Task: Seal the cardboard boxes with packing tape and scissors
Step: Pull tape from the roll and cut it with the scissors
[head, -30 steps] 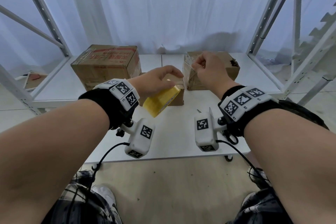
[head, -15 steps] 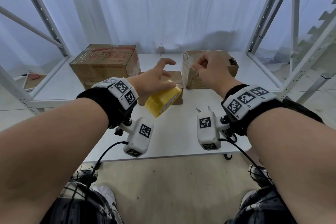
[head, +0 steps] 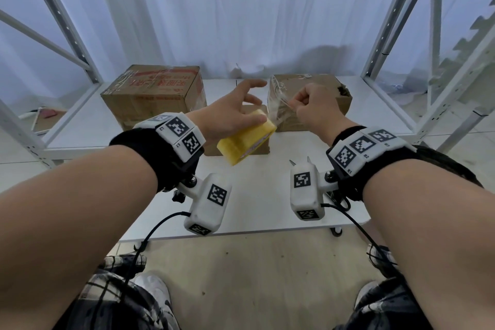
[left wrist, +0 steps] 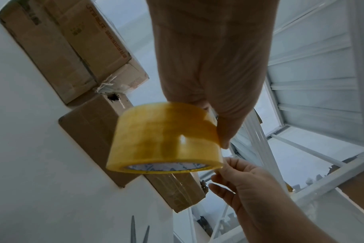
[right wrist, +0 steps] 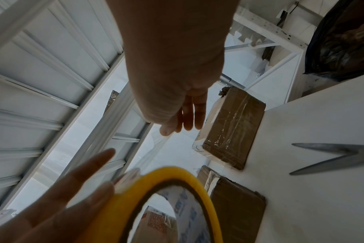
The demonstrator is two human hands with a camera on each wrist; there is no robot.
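At the centre of the head view the left hand (head: pixel 230 115) holds the yellow tape roll (head: pixel 246 139) above the white counter (head: pixel 257 211); its grip is loose, fingers spread and stretched forward, the roll seemingly hung on the thumb. Just right of it the right hand (head: pixel 313 107) has a closed grip, pinching the clear tape end (head: pixel 278 112) pulled from the roll. Three cardboard boxes sit behind: a large box (head: pixel 152 96) upper left, a small box (head: pixel 257 147) under the roll, and a taped box (head: pixel 316 83) behind the right hand. Scissors (right wrist: pixel 339 157) lie open on the counter at the right edge of the right wrist view.
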